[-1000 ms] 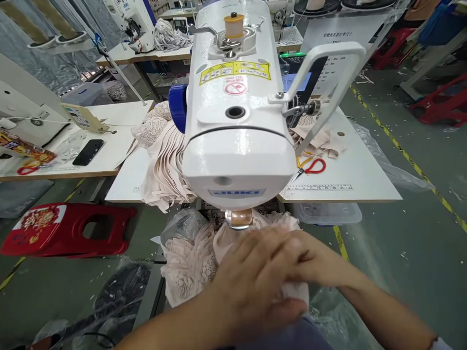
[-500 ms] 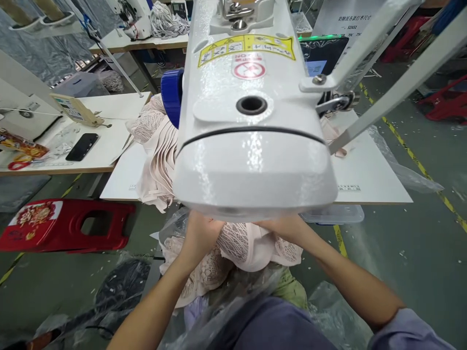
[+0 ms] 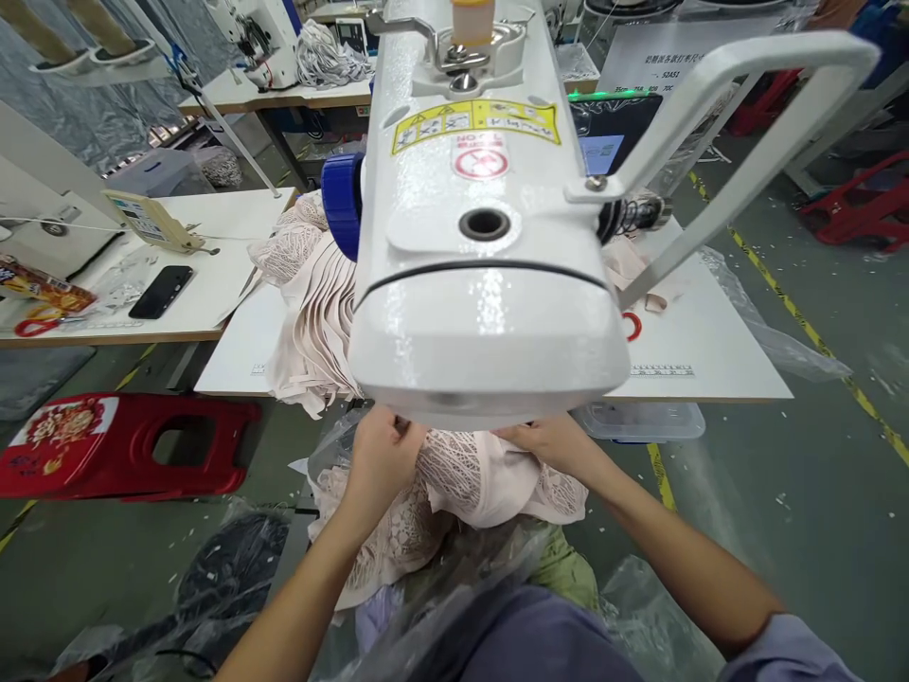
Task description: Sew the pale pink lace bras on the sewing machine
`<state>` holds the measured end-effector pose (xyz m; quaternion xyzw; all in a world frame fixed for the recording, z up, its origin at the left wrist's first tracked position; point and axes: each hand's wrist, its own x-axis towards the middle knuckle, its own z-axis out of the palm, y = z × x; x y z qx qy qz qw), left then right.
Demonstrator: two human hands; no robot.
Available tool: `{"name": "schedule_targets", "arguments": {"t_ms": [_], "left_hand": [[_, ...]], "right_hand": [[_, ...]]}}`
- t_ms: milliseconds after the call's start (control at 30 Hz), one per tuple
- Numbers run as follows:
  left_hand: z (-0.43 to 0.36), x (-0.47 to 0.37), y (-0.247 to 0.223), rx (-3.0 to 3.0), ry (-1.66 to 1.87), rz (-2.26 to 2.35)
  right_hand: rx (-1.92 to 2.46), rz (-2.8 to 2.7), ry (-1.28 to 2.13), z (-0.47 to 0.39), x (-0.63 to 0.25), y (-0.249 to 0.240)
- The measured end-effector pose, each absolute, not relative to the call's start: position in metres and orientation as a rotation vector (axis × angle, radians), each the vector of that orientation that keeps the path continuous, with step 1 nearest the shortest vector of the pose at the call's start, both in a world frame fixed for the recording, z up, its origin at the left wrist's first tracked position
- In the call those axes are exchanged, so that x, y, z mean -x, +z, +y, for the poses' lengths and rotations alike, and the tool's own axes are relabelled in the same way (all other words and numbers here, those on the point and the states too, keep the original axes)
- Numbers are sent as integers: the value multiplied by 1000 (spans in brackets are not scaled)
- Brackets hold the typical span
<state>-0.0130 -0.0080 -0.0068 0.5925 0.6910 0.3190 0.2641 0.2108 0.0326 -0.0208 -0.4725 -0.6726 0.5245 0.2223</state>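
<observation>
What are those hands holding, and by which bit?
The beige lace garment: the left hand grips its left side, the right hand its upper edge, right of the middle.

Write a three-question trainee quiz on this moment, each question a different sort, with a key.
1. True or false: the left hand and right hand are both at the lace garment.

2. What colour is the knob on the nearest machine?
A. Red
B. Blue
C. Green

3. Fill in: in the picture, the phone lies to the ____ of that machine.

Key: 1. True. 2. B. 3. Left.
</observation>
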Motion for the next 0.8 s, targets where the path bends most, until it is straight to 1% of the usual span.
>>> {"name": "schedule_targets", "arguments": {"t_ms": [100,167,300,367,500,633,800], "left_hand": [[-28,17,-29,-1503,973,1938],[-46,17,-51,-1483,1052,1859],[-80,13,-93,-1688,996,1537],[-92,8,-108,-1790,929,1465],[-98,-8,-129,-1780,807,1588],[-97,-16,-150,-1779,775,1708],[-95,7,-171,-1770,708,1722]], "right_hand": [[1294,-1774,1509,25,-219,-29],[1297,-1728,1549,19,-227,-35],[1303,-1721,1546,8,-241,-47],[1306,-1748,1497,3,-246,-50],[1340,-1769,1440,-5,-252,-54],[1337,-1750,1447,-11,-255,-52],[1306,-1745,1472,-16,-258,-49]]}}
